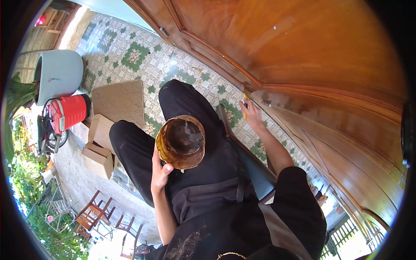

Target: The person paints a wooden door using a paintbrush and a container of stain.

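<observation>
My left hand [160,173] grips a rough brown and yellow bowl [182,160] from its near left side, thumb against the outer wall. The bowl looks like a hollowed shell, has a dark, scraped-looking inside and sits over my lap, its mouth facing up at me. Out to the right, my right hand [252,115] is closed around a slim yellow and dark tool [246,95], beside the bottom edge of a wooden cabinet or door [286,52]. Fingers hide most of that tool, and its kind does not show.
Patterned green and white tiles [134,56] cover the floor. A brown mat [118,102] lies ahead of my knees, with cardboard boxes [97,160] to the left. Farther left stand a red container [71,112] and a large pale pot [63,73]. Wooden chairs [93,211] are behind on the left.
</observation>
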Demonstrator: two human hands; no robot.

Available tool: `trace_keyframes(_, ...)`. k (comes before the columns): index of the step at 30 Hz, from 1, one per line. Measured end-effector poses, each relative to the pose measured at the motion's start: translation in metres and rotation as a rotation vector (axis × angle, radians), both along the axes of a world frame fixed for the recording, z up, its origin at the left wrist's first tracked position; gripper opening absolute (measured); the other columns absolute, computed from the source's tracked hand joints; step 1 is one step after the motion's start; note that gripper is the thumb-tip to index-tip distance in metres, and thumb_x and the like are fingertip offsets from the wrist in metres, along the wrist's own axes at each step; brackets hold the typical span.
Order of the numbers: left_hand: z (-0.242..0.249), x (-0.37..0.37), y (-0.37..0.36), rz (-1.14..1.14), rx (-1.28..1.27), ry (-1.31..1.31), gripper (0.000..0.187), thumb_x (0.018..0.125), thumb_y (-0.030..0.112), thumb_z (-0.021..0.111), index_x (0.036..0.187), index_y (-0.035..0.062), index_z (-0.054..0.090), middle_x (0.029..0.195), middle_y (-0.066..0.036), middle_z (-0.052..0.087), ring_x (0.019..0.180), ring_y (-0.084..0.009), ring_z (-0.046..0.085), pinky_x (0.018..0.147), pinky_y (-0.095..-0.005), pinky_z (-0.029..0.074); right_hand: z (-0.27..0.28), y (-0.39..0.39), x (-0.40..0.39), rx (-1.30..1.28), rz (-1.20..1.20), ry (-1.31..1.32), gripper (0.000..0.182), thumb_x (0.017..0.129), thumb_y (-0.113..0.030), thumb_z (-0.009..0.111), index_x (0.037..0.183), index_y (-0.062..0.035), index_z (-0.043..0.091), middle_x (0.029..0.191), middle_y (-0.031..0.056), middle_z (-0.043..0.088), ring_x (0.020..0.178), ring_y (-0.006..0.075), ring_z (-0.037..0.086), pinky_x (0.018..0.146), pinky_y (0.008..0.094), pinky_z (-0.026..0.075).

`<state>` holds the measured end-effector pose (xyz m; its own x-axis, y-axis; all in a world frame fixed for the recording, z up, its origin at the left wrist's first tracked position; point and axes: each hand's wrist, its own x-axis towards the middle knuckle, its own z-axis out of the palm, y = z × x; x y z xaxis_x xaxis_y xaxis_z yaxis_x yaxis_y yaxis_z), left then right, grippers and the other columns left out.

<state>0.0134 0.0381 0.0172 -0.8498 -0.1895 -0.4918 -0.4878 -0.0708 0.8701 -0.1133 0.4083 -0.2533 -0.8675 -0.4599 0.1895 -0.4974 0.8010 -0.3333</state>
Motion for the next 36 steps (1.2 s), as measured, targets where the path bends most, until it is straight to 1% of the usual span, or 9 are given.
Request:
trace_keyframes(3,0.000,-0.001,0.000,0.004,0.008,-0.004,0.126,0.068,0.071,0.079,0.155,-0.0040,0.028,0.149,-0.015,0.045,0.139,-0.0253,0.042,0.116,-0.0376,0.031,-0.025,-0.010,-0.005,0.108,0.032,-0.047,0.034,0.084,-0.005,0.064,0.117,-0.0103,0.067,0.114,0.0130,0.062,0.100,0.0305,0.068,0.079,0.0402,0.060)
trace_keyframes(5,0.001,0.000,0.000,0.003,0.010,-0.008,0.126,0.068,0.071,0.079,0.155,-0.0039,0.028,0.149,-0.015,0.045,0.138,-0.0252,0.042,0.116,-0.0376,0.031,-0.027,-0.019,-0.001,0.281,0.050,-0.232,0.037,0.083,-0.004,0.063,0.119,-0.0109,0.064,0.115,0.0133,0.059,0.101,0.0301,0.068,0.079,0.0408,0.060)
trace_keyframes(11,-0.006,0.003,-0.002,0.015,0.030,0.003,0.126,0.067,0.073,0.080,0.154,-0.0038,0.030,0.147,-0.014,0.046,0.136,-0.0245,0.044,0.115,-0.0381,0.032,-0.031,-0.018,0.012,0.086,0.003,-0.228,0.036,0.083,-0.003,0.062,0.117,-0.0121,0.064,0.118,0.0131,0.056,0.099,0.0301,0.067,0.079,0.0414,0.060)
trace_keyframes(15,-0.008,0.002,-0.003,0.017,0.036,0.001,0.126,0.066,0.074,0.079,0.153,-0.0041,0.031,0.146,-0.014,0.047,0.135,-0.0243,0.044,0.114,-0.0377,0.032,-0.033,-0.001,-0.001,0.173,0.068,-0.266,0.036,0.079,-0.003,0.064,0.114,-0.0108,0.064,0.118,0.0141,0.053,0.104,0.0312,0.065,0.079,0.0402,0.059)
trace_keyframes(17,-0.009,0.003,-0.005,0.014,0.038,-0.005,0.125,0.066,0.073,0.079,0.152,-0.0042,0.031,0.145,-0.014,0.048,0.134,-0.0243,0.045,0.114,-0.0379,0.032,-0.033,0.009,-0.013,0.134,0.075,-0.308,0.034,0.083,-0.002,0.062,0.116,-0.0120,0.064,0.120,0.0142,0.056,0.102,0.0326,0.067,0.080,0.0418,0.059)
trace_keyframes(19,-0.008,0.003,-0.004,0.014,0.034,-0.004,0.125,0.067,0.073,0.079,0.152,-0.0042,0.032,0.145,-0.014,0.048,0.134,-0.0243,0.045,0.114,-0.0381,0.032,-0.036,0.010,-0.020,0.222,0.120,-0.352,0.032,0.084,-0.003,0.060,0.114,-0.0121,0.065,0.122,0.0150,0.055,0.104,0.0337,0.067,0.083,0.0423,0.058)
trace_keyframes(27,-0.003,0.003,-0.001,0.022,-0.002,-0.031,0.123,0.068,0.073,0.078,0.152,-0.0039,0.032,0.145,-0.014,0.048,0.134,-0.0244,0.045,0.114,-0.0383,0.033,-0.055,-0.019,-0.045,0.258,-0.044,-0.607,0.033,0.091,-0.003,0.051,0.116,-0.0135,0.068,0.129,0.0184,0.054,0.109,0.0395,0.065,0.094,0.0480,0.053)
trace_keyframes(33,-0.003,-0.008,0.002,0.017,0.027,-0.014,0.122,0.068,0.074,0.077,0.152,-0.0036,0.033,0.145,-0.013,0.048,0.134,-0.0244,0.045,0.114,-0.0383,0.033,-0.058,-0.022,-0.042,0.186,-0.143,-0.586,0.038,0.086,-0.001,0.058,0.120,-0.0144,0.068,0.129,0.0184,0.055,0.107,0.0402,0.065,0.092,0.0481,0.053)
trace_keyframes(36,-0.003,-0.020,0.000,-0.071,0.053,0.016,0.121,0.069,0.074,0.076,0.153,-0.0034,0.033,0.146,-0.014,0.047,0.136,-0.0240,0.044,0.115,-0.0375,0.032,-0.034,-0.017,-0.022,0.092,-0.209,-0.500,0.036,0.083,-0.002,0.061,0.117,-0.0142,0.068,0.128,0.0174,0.056,0.104,0.0400,0.066,0.089,0.0486,0.053)
